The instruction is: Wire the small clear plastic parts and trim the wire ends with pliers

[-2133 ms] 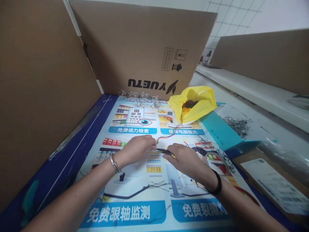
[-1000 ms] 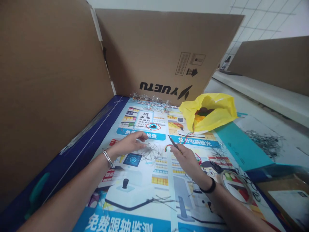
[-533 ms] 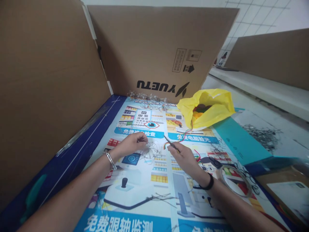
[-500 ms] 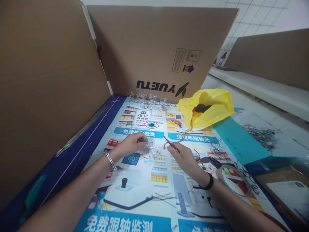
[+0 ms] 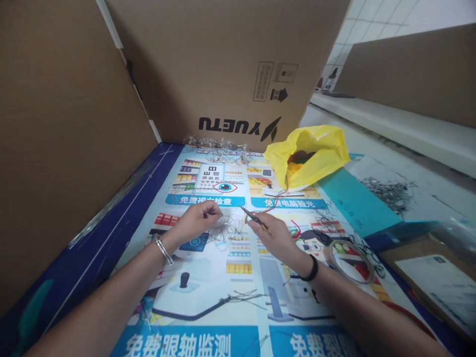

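Head: change from two seconds back?
– Left hand (image 5: 196, 221) has moved apart from pointed tool (image 5: 252, 216), pinched by wire tangle (image 5: 227, 229); can't tell if holding any. Right hand (image 5: 275, 237) grips tool, at left's 3 o'clock.
– Axis?
– 10-to-4, tip at 10.
– Room off it?
– Cardboard panel (image 5: 67, 124) 10 o'clock, gap between hands, yellow bag (image 5: 323, 156) 1 o'clock.

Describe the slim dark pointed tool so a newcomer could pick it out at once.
Find the printed blue and white sheet in front of the brown cardboard panel. Over the sheet's middle, the bare right hand with a black wristband grips the slim dark pointed tool. Unlike the tangled thin grey wires near the left hand, it is straight and tapers to a point.
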{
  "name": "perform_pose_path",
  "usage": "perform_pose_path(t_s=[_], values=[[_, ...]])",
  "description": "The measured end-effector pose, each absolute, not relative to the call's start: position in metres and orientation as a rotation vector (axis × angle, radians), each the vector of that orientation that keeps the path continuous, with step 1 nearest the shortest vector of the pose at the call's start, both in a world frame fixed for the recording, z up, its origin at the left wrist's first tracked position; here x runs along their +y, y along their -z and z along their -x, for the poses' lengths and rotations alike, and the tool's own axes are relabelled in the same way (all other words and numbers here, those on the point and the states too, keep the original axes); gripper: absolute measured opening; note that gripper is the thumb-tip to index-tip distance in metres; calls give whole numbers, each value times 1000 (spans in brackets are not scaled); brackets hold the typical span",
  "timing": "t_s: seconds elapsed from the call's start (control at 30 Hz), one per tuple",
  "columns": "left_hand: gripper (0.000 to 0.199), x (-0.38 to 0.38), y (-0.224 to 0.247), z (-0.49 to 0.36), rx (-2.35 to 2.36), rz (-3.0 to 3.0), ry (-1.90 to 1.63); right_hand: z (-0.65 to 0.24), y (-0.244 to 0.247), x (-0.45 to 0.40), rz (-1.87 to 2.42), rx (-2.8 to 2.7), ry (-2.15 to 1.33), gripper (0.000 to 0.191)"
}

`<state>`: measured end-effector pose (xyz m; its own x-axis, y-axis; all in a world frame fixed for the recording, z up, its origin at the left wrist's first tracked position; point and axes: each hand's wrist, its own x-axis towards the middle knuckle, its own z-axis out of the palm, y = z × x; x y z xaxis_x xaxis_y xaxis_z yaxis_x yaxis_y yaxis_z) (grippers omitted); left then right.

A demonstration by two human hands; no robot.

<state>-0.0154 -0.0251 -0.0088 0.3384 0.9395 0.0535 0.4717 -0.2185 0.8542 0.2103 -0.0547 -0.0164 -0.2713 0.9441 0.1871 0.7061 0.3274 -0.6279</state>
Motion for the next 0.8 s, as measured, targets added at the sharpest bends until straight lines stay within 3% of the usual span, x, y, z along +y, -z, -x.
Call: perform_pose_path(t_s=[0.5, 0.8], values=[[4, -34, 18, 2, 1304, -1844, -872, -210, 20, -56, 1416, -2103, -505, 26], [7, -37, 21, -2, 1313, -1821, -849, -213, 26, -53, 1426, -2264, -219, 26]])
